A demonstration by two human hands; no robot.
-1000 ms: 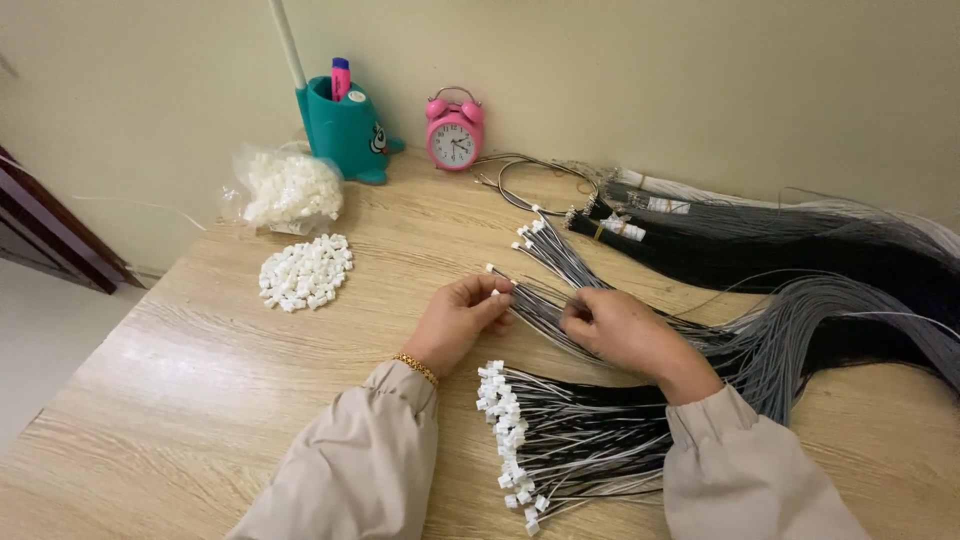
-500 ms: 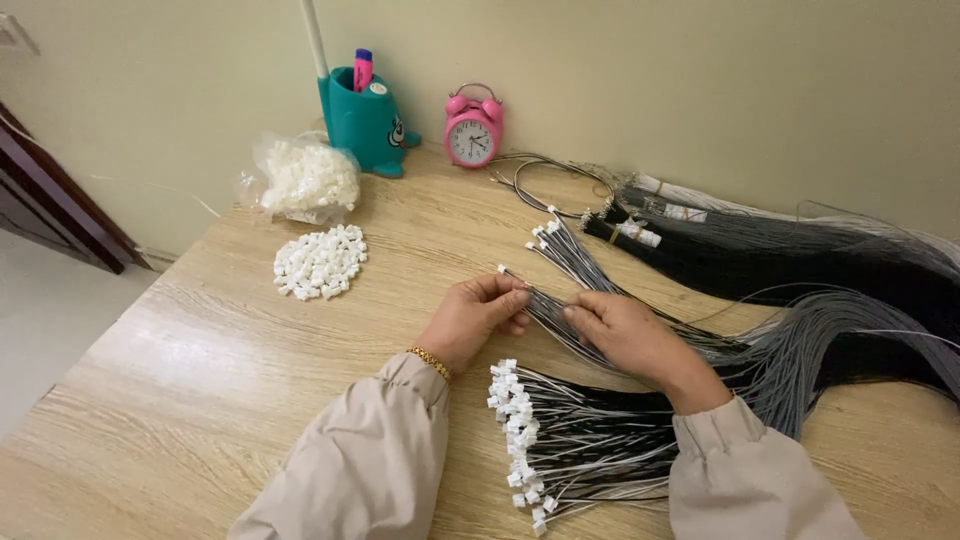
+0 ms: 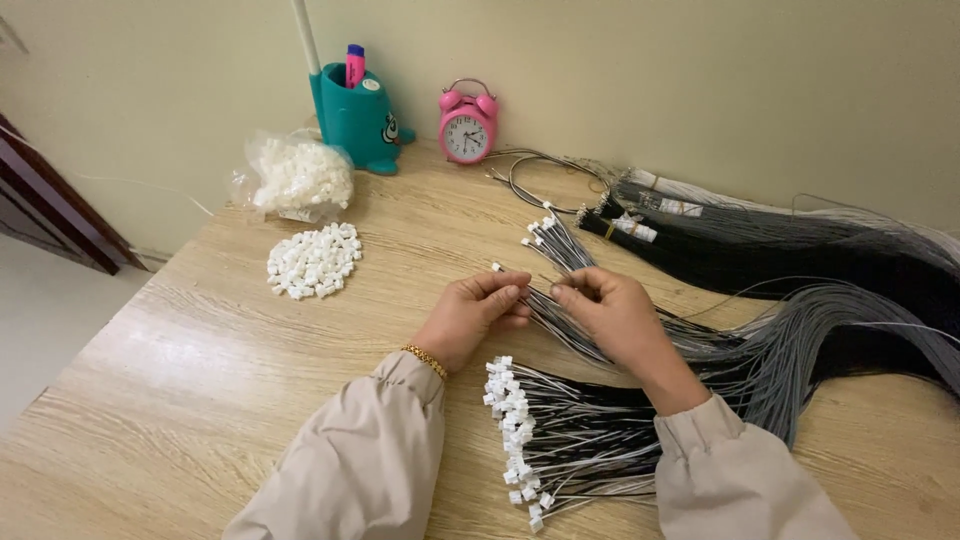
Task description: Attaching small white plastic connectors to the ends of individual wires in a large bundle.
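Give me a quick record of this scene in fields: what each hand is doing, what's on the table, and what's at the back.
left hand: pinching one thin wire near its tip
right hand: gripping the same grey wire strand close beside the left
nearest bundle: finished wires with white connectors, lying below the hands
loose parts: pile of white connectors on the wooden table
bag: clear bag of connectors
back wall: teal pen holder, pink alarm clock
right side: black and grey wire bundles

We see a home workspace used for wire assembly: wooden table (image 3: 200,380), pink alarm clock (image 3: 467,127), teal pen holder (image 3: 356,115), cable bundles (image 3: 800,260), heap of white connectors (image 3: 313,260).
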